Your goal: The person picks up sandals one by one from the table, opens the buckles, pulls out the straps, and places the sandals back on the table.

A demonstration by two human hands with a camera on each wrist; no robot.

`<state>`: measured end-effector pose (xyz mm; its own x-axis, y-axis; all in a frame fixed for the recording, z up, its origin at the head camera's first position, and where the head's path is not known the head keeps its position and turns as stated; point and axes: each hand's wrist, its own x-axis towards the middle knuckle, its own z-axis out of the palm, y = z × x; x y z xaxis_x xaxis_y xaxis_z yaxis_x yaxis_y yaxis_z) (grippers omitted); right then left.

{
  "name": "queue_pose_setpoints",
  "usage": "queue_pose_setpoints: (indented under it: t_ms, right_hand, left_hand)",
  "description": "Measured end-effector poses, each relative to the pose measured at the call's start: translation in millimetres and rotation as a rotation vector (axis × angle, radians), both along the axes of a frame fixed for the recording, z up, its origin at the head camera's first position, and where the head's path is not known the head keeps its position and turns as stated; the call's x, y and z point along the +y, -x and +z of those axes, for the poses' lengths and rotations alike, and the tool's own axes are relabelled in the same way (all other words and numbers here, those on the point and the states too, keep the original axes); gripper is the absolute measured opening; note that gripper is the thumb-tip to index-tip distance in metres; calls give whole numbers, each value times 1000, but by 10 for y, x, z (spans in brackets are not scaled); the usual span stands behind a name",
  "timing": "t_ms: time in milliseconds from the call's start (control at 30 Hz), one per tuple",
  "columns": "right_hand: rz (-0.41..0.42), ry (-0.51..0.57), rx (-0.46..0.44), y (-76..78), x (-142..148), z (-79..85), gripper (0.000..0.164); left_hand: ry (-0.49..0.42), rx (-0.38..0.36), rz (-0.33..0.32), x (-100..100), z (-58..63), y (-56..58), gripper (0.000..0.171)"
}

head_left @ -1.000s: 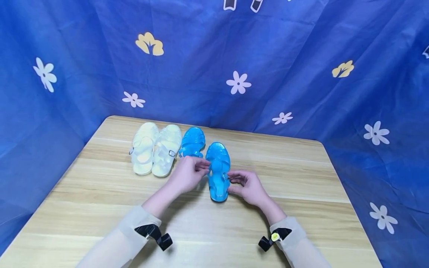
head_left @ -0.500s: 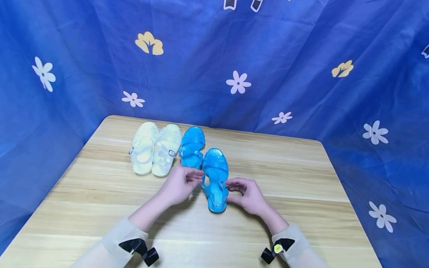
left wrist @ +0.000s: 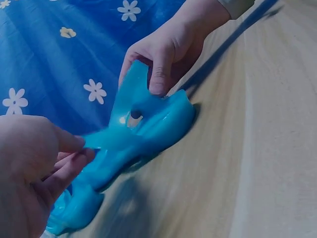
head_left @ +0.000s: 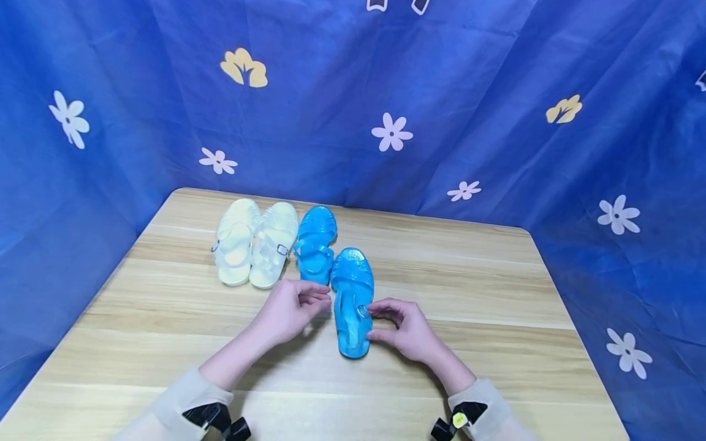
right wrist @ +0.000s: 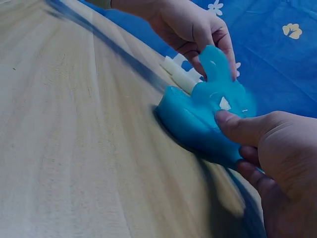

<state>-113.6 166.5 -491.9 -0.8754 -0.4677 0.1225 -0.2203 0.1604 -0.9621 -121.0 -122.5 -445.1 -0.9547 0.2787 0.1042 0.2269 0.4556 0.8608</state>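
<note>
Because the right hand (head_left: 405,327) pinches its three-o'clock side, left hand (head_left: 292,310) grip unclear, the blue jelly sandal (head_left: 353,269) could swivel.

Bright blue sandals (head_left: 351,306) and milky white sandals (head_left: 273,248) recorded.
Buckle (head_left: 363,311) seen as silver; tabletop (head_left: 474,294) streaked with pale tan wood grain; deep blue backdrop (head_left: 309,116) printed with white flowers (head_left: 392,132) and yellow motifs (head_left: 256,74); off-white sleeves (head_left: 190,392) noted; black wrist mount (head_left: 474,409) marked by yellow sticker (head_left: 460,420).

White sandals (head_left: 267,245): are lying side by side.
Wooden table (head_left: 469,275): is showing pale grain.
Blue flowered cloth (head_left: 320,79): is hanging behind.
</note>
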Motion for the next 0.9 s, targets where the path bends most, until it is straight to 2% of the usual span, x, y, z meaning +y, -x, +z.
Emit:
queue_pose_setpoints:
  t_ms: [100, 167, 267, 333, 433, 500, 567, 767, 900]
  right_hand:
    - [-1, 10, -13, -5, 26, 20, 42]
    - [-23, 6, -16, -14, 33, 48, 40]
    - [-104, -67, -1, -33, 5, 88, 30]
    - [-150, -132, 1, -47, -36, 105, 26]
    - [-175, -207, -5, -63, -105, 113, 26]
    - [-172, -228, -9, -69, -142, 111, 26]
    - [-172, -239, -6, -75, -166, 117, 24]
    - [-184, -273, 61, -105, -184, 173, 12]
    - [-183, -306, 124, -135, -190, 194, 5]
  left_hand:
    - [-6, 91, -21, 20, 11, 32, 22]
    - [7, 188, -70, 54, 45, 60, 22]
    - [54, 311, -212, 142, 86, 129, 22]
    - [133, 358, -319, 214, 91, 186, 23]
    - [281, 345, -437, 307, 65, 248, 27]
    - [376, 322, -477, 345, 41, 268, 29]
    - [433, 291, -495, 363, 22, 275, 28]
    - [472, 245, -506, 375, -4, 291, 23]
    - [489, 259, -517, 379, 9, 287, 21]
